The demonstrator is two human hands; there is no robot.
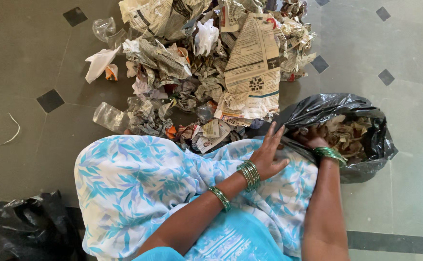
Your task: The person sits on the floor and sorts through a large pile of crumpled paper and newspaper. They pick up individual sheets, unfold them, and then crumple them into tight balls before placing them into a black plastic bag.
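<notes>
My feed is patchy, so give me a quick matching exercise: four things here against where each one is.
Things:
1. left hand
2. right hand
3. newspaper pile
4. white string

Places:
A. on the floor at far left
B. inside the black bag's mouth
C. on the bag's near rim
D. ahead of the person's knees

Pairs: 1-C, 2-B, 3-D, 4-A

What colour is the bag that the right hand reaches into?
The bag is glossy black; the right hand is inside its mouth. The head view shows it.
</notes>
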